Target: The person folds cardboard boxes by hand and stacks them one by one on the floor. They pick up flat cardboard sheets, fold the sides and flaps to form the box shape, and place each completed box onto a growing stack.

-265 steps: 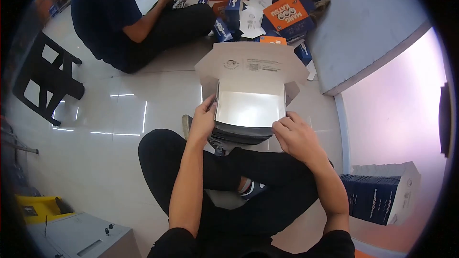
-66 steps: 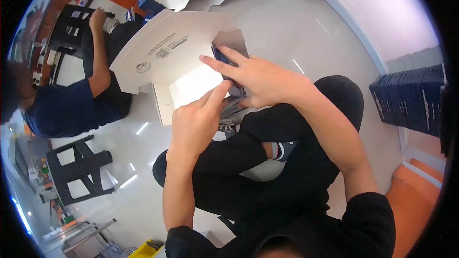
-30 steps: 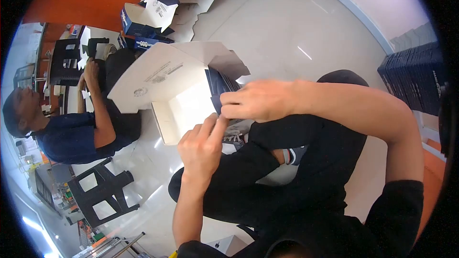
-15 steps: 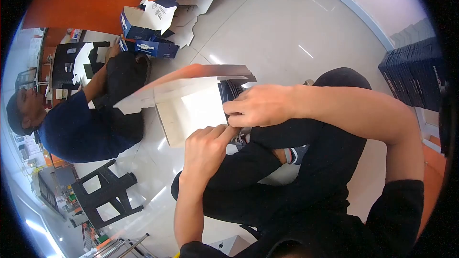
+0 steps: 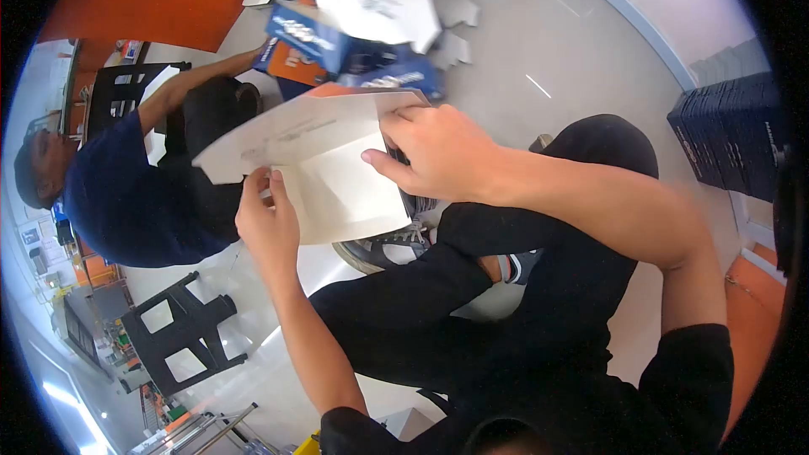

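Observation:
An open cardboard box (image 5: pixel 350 194) with a white inside is held in front of me, its lid flap standing up along the far side. My left hand (image 5: pixel 270 215) pinches its left edge near the lid, thumb and fingers close together. On the other side, my right hand (image 5: pixel 442 156) has its fingers curled over the upper right wall, the thumb lying inside the box. Both hands hold the box above my crossed legs. Nothing shows inside it.
Beyond the box lies a pile of blue and orange folded boxes (image 5: pixel 308 38). A co-worker (image 5: pixel 143 190) sits at the left, one arm stretched to the pile. A black stool (image 5: pixel 181 333) is at lower left. Flat dark blue cartons (image 5: pixel 729 135) are stacked at right.
My left hand has moved left and up from the box's near edge to its left edge. My right hand has shifted slightly up. More boxes now show in the pile; the co-worker's arm reaches farther.

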Motion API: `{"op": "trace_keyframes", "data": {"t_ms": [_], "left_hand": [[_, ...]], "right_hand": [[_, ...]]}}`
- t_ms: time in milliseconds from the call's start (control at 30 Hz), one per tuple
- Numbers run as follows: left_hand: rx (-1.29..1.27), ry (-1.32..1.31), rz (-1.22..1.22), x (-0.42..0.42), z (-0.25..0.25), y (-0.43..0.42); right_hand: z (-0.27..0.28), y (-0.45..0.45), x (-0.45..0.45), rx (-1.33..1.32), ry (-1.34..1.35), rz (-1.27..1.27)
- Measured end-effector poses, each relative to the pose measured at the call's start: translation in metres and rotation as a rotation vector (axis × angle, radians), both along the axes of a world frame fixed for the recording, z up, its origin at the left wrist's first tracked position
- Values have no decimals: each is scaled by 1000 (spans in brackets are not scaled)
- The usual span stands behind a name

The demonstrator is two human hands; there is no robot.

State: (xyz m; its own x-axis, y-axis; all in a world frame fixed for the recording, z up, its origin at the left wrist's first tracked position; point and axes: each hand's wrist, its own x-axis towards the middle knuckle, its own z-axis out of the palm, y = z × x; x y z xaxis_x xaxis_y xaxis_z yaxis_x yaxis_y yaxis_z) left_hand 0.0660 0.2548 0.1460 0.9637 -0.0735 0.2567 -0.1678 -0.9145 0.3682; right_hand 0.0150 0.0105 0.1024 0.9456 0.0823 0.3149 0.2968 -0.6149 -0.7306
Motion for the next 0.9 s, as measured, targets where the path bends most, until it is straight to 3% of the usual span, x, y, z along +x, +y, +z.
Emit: {"op": "trace_keyframes", "data": {"t_ms": [100,400,600,733,833,900], "left_hand": [[221,-148,-34,10,-9,4],[275,-99,-15,9,-15,-3],[292,-106,-122,18,-28,14],[287,-73,-73,9,-25,8],[147,-64,-27,0,-23,4],[139,-18,2,-5,-26,8]], "right_hand": [[-3,6,4,-129,70,-42],[6,5,9,-173,199,-5],[8,4,15,-179,277,49],[7,2,13,-160,263,34],[6,-3,10,-158,319,55],[1,-3,9,-172,208,18]]}}
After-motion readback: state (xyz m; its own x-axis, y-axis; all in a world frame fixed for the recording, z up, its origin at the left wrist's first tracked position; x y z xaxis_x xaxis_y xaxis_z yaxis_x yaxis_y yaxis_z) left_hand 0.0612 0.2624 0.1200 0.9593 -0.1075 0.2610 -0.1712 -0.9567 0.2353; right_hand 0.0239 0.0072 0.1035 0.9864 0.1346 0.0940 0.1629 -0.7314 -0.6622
